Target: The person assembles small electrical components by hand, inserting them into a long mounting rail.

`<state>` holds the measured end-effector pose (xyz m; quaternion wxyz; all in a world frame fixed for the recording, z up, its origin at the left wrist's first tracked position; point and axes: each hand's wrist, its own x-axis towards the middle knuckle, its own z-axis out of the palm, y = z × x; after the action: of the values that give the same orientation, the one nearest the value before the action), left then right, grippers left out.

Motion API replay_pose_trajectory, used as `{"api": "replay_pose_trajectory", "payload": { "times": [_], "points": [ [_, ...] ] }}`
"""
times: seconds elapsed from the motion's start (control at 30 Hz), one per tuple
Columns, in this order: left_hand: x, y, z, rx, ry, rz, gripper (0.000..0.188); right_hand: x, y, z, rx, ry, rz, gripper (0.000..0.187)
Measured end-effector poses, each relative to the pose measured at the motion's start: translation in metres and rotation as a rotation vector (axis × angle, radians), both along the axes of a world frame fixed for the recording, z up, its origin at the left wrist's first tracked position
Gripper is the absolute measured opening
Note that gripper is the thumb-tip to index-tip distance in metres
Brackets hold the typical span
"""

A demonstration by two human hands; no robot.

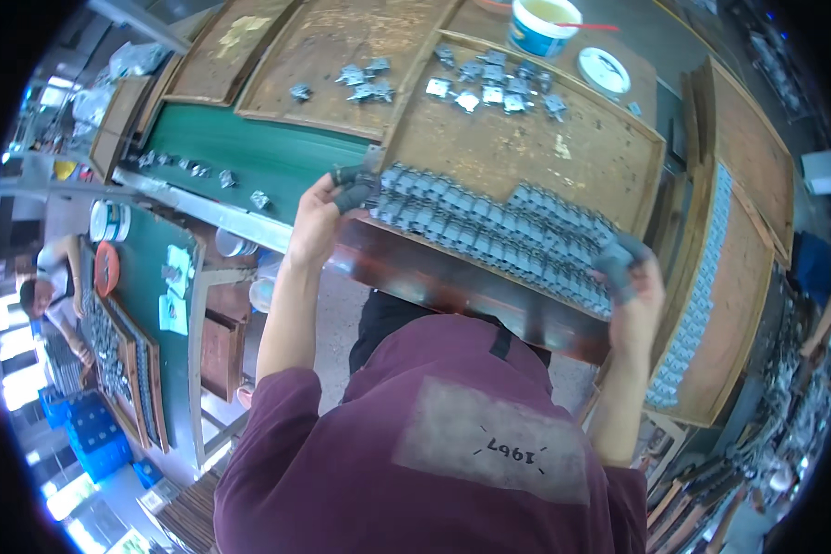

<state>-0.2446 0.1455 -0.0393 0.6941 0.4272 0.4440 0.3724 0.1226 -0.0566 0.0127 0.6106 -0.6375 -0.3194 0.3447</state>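
Note:
My left hand [321, 217], with dark covers on its fingertips, is closed at the front left corner of a wooden tray [526, 138]. Its fingertips meet the left end of the rows of small grey metal parts [489, 226]; what they pinch is hidden. At the rows' other end, my right hand [635, 286] is closed too, its dark-covered fingers bent over the tray's front right corner. I cannot make out what it grips. The parts stand packed side by side along the tray's near edge. Loose metal parts [494, 83] lie scattered at the tray's far side.
Another wooden tray [314, 55] with a few parts adjoins on the left, beside a green belt [249, 152] carrying parts. A bucket [542, 26] and round white lid [604, 71] are behind. Stacked trays [725, 305] stand right. A person [55, 286] works far left.

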Motion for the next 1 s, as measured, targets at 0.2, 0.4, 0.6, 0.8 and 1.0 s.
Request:
{"api": "replay_pose_trajectory", "payload": {
  "times": [0.2, 0.4, 0.6, 0.8, 1.0],
  "points": [
    [0.100, -0.055, 0.061, 0.131, -0.217, -0.320, 0.047, -0.052, 0.005, 0.051, -0.107, -0.645, 0.335, 0.038],
    [0.140, -0.081, 0.076, 0.138, -0.323, -0.513, 0.042, -0.044, 0.002, 0.060, 0.016, -0.862, 0.236, 0.036],
    [0.167, -0.104, 0.073, 0.401, -0.050, -0.552, 0.041, -0.037, -0.002, 0.043, -0.022, -1.029, 0.211, 0.031],
    [0.178, -0.121, 0.060, 0.866, 0.392, -0.482, 0.074, -0.043, 0.002, 0.019, 0.060, -1.126, 0.027, 0.027],
    [0.186, -0.097, 0.052, 1.034, 0.101, -0.476, 0.073, -0.039, -0.007, 0.037, -0.171, -0.508, 0.217, 0.043]
  ]
}}
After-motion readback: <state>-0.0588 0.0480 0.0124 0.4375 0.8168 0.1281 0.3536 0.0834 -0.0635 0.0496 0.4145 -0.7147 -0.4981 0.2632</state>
